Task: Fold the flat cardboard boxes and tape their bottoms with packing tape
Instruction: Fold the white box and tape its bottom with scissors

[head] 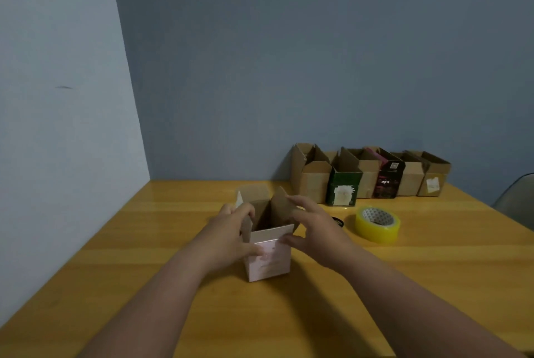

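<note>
A small pale pink cardboard box (270,262) stands upright on the wooden table (404,276), its top flaps open and brown inside. My left hand (231,233) grips its left wall, thumb on the front face and fingers curled over the left flap. My right hand (313,227) holds the right side, thumb against the front right edge and fingers touching the raised right flap. A roll of yellowish packing tape (377,224) lies flat to the right of the box.
A row of several folded boxes (370,175), brown, green and black, stands against the back wall. A small dark object (338,221) lies between my right hand and the tape. A chair back (517,198) shows at the right edge. Walls close the left and back.
</note>
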